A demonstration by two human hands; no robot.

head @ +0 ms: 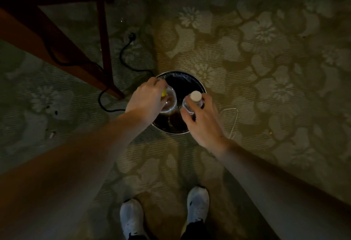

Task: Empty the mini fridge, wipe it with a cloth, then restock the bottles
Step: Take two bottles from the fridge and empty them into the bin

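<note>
My left hand (145,97) grips a clear plastic bottle (169,101) that lies tilted, its bottom toward me and a bit of yellow showing by my fingers. My right hand (199,118) holds a second clear bottle with a white cap (195,96), upright. Both bottles hang over the open mouth of a round metal bin (190,82) lined with a dark bag, standing on the floor. The mini fridge is not in view.
Patterned green carpet (266,59) spreads all around. A dark wooden table leg (103,36) and frame stand at the upper left, with a black power cable (123,55) curling on the floor beside the bin. My white shoes (197,205) are at the bottom.
</note>
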